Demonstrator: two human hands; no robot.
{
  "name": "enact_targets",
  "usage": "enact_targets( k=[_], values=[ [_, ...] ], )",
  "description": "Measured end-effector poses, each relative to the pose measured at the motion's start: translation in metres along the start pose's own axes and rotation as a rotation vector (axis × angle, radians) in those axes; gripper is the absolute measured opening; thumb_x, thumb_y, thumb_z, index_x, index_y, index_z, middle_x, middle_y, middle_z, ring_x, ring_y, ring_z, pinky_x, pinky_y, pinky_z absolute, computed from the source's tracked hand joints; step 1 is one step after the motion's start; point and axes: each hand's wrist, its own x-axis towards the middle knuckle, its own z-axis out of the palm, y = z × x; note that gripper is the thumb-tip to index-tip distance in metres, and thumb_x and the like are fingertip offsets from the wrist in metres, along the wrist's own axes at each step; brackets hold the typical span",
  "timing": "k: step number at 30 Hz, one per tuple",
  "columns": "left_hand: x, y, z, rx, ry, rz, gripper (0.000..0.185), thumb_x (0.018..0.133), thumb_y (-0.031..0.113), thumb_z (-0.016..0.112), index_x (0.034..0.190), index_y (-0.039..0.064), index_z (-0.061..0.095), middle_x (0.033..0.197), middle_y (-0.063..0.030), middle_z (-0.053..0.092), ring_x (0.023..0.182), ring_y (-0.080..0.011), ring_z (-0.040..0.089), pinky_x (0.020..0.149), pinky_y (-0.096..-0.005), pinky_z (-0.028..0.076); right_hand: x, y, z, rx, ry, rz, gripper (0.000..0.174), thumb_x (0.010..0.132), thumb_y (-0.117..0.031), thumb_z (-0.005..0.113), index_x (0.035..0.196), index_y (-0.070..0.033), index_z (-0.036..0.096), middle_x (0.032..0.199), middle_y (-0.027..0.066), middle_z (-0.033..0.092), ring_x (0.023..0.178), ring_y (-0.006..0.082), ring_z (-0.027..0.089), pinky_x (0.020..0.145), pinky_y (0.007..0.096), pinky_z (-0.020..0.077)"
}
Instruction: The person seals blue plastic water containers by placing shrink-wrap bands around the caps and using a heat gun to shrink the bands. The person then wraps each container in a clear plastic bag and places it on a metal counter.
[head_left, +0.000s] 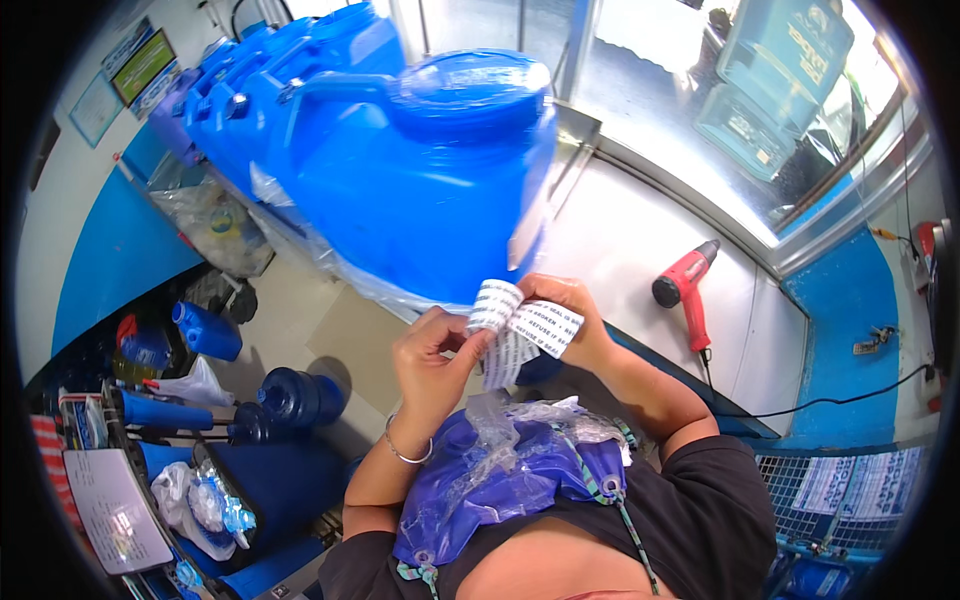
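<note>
My left hand pinches a curled strip of printed plastic seal bands between thumb and fingers. At the strip's other side, my right hand grips a flat end that bears rows of dark writing. One more length of the strip hangs below, between the hands. Directly beyond them stands a large blue plastic water jug with a handle and a wide round cap. Part of my right hand's fingers is hidden behind the strip. A purple apron holding clear plastic lies across my front.
More blue jugs line the counter at left. A red heat gun lies on the white countertop, its cord running right to the wall. Round water bottles stand on the floor. A glass door is beyond.
</note>
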Motion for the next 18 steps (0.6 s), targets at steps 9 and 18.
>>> enact_targets(
  k=[9,18],
  values=[
    [0.032,0.014,0.070,0.214,0.017,0.186,0.009,0.078,-0.002,0.067,0.086,0.001,0.063,0.077,-0.0082,0.060,0.065,-0.0170,0.061,0.058,-0.0261,0.049,0.013,0.217,-0.203,0.127,0.482,0.461,0.011,0.084,-0.008,0.067,0.091,0.000,0.069,0.083,0.0052,0.069,0.064,0.0121,0.064,0.059,0.0270,0.0521],
    [0.040,0.038,0.090,0.434,0.050,0.281,0.024,0.070,-0.011,0.065,0.090,0.002,0.066,0.078,-0.0084,0.060,0.067,-0.0174,0.061,0.060,-0.0267,0.050,0.036,0.133,-0.185,0.116,-0.032,0.247,0.040,0.093,-0.035,0.060,0.111,0.000,0.065,0.099,0.0097,0.068,0.097,0.0187,0.062,0.087,0.0324,0.0473]
  ],
)
